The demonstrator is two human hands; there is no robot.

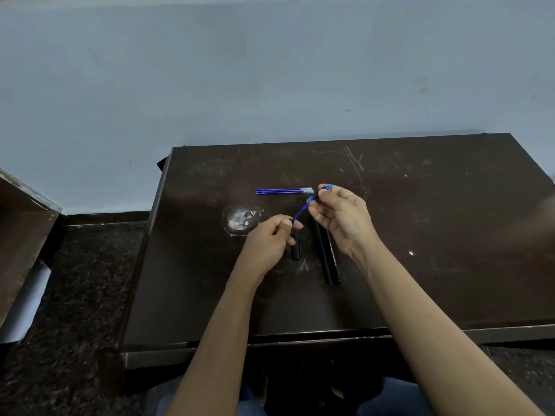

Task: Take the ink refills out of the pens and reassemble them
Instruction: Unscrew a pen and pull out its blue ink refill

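Blue refill half out of pen: left hand fingers pinched on its tip end, right hand fingers clamped on pen. Pulled refills lie just beyond right fingertips. Two black barrels and cap below fingers await reassembly, judging by layout.

Head-worn view, looking forward and down, near table

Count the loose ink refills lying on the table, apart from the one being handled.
2, possibly 3: thin blue refills lie side by side at the far middle of the table, just left of the right hand. They nearly merge, so the count is uncertain.
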